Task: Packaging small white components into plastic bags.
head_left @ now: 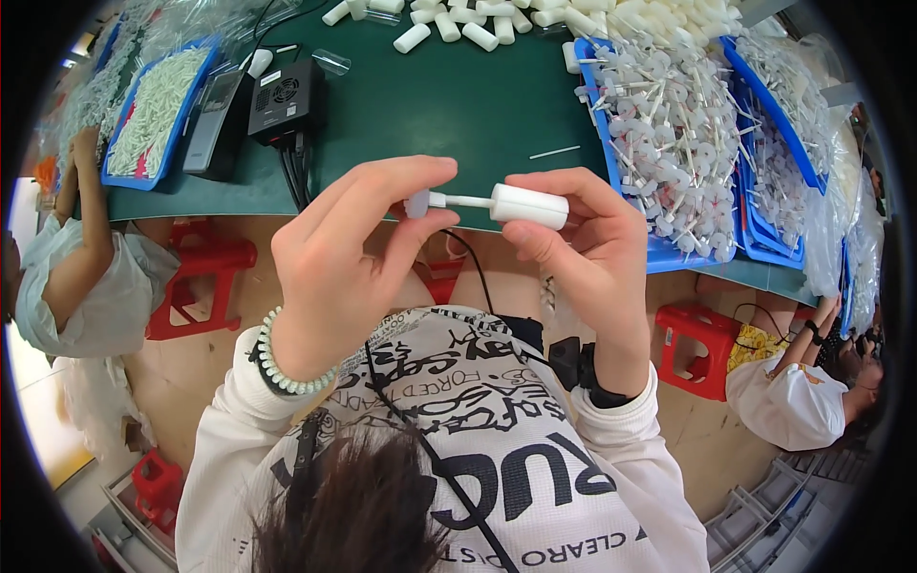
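Just past the near edge of the green table (411, 115), my two hands hold two small parts in line. My left hand (330, 253) pinches a translucent disc-ended piece (417, 202) between thumb and fingers. From it a thin white stem (468, 201) points right, meeting the end of a white cylinder (531, 205). That cylinder is gripped by the thumb and fingers of my right hand (602, 248). Whether the stem goes inside the cylinder or only touches its end, I cannot tell.
Blue trays of disc-ended pieces, one with its near rim (688, 262) at the table edge, stand right. Loose white cylinders (479, 36) lie at the back; a thin white rod (554, 152) lies nearer. Left are a black box (287, 100) and a blue-rimmed tray (140, 181). People sit on both sides.
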Tool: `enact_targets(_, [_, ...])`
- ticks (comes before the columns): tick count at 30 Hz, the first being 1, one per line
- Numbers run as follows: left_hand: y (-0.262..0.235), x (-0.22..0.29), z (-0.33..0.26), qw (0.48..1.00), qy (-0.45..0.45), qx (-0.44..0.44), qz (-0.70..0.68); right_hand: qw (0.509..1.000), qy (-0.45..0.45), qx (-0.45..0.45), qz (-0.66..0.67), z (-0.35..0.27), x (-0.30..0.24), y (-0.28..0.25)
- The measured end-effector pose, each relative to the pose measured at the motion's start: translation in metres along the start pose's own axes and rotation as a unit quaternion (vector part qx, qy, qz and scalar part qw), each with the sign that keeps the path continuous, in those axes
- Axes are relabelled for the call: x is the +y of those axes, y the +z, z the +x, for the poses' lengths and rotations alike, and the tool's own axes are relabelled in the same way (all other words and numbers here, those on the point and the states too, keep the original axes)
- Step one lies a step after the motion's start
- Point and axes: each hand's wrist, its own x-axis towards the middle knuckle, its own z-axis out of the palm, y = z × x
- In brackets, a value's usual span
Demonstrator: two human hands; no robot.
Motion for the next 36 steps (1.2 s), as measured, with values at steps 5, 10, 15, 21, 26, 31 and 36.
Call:
enact_targets(5, [0.007,-0.008,-0.003,0.997,0.058,0.051,-0.014,0.994,-0.102,0.044,0.014,-0.003,0.007,0.002])
enact_targets(10, [0.013,-0.010,-0.004,0.992,0.011,0.047,-0.116,0.995,-0.086,0.036,-0.031,-0.002,0.011,-0.007])
enact_targets(15, [0.008,-0.014,-0.010,0.997,0.016,-0.022,-0.068,0.997,-0.068,0.032,-0.031,-0.006,0.011,-0.008])
enact_targets(21, [0.011,-0.010,-0.010,0.992,-0.007,-0.003,-0.125,0.996,-0.054,0.052,-0.041,-0.006,0.022,-0.005])
enact_targets(26, [0.012,-0.012,-0.007,0.996,-0.014,0.007,-0.093,0.946,-0.099,0.072,-0.300,-0.007,0.017,-0.006])
enact_targets(31, [0.012,-0.011,-0.007,0.999,0.016,-0.016,-0.046,0.903,-0.139,0.070,-0.401,-0.008,0.021,-0.005])
enact_targets(36, [0.017,-0.012,-0.010,0.997,0.075,-0.010,0.018,0.870,-0.198,0.074,-0.445,-0.008,0.016,0.002])
